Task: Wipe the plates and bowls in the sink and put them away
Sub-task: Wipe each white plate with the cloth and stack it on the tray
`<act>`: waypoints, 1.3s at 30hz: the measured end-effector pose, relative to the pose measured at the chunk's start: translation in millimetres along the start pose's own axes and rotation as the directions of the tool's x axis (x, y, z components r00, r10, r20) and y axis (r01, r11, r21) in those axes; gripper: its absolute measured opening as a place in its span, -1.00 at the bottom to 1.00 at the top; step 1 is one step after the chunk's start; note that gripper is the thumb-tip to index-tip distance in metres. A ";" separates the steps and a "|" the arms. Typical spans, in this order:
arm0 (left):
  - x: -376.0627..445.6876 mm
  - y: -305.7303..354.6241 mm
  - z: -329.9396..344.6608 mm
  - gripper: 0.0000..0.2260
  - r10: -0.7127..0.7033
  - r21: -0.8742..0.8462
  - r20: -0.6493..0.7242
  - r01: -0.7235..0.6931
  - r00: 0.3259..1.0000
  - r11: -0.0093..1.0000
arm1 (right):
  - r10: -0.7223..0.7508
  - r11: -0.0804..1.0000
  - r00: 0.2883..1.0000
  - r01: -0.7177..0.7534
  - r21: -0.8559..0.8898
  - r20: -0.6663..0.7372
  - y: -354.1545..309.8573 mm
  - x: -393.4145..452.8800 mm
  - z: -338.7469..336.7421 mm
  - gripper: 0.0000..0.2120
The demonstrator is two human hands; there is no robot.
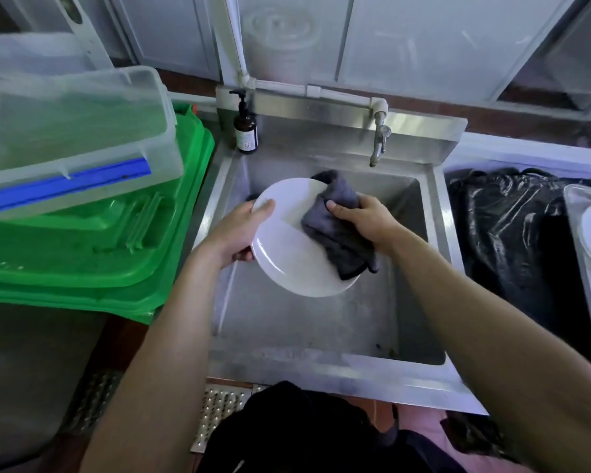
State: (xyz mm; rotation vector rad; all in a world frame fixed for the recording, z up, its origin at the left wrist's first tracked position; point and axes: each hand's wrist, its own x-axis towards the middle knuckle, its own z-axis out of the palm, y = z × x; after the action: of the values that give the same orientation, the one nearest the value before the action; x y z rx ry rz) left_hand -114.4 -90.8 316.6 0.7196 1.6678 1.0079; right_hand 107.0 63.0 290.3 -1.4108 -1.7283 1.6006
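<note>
Left hand (pixel 241 233) gripping white plate (pixel 287 254) over steel sink (pixel 321 336), right hand (pixel 365 220) clutching grey cloth (pixel 335 230) on it

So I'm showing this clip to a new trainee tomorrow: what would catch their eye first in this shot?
Probably the white plate held over the middle of the steel sink, with the left hand gripping its left rim and the right hand pressing a grey cloth onto its right side. Next, the stack of bright green trays at the left, with a clear plastic tub on top.
</note>
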 end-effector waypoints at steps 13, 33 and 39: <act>12.4 -60.7 113.2 -0.74 0.035 -0.237 -0.290 -0.107 0.956 0.966 | 0.426 0.836 0.795 -0.164 0.524 -0.431 99.8 -26.3 38.9 -0.61; 72.0 -4.5 81.6 -0.83 -0.002 0.569 0.268 -0.157 0.963 0.807 | -0.261 0.805 0.903 0.399 -0.439 0.342 58.3 40.5 -41.0 -0.55; 75.2 -13.8 80.6 -0.71 -0.041 0.215 0.134 0.011 0.990 0.977 | -0.143 0.955 0.988 0.154 -0.254 0.063 81.0 42.9 -58.0 -0.71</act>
State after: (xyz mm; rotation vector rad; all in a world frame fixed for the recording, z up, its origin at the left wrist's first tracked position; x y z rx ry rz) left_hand -60.6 -12.1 259.5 0.8860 1.6752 0.7488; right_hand 168.9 115.7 218.5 -1.3285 -2.0788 1.3753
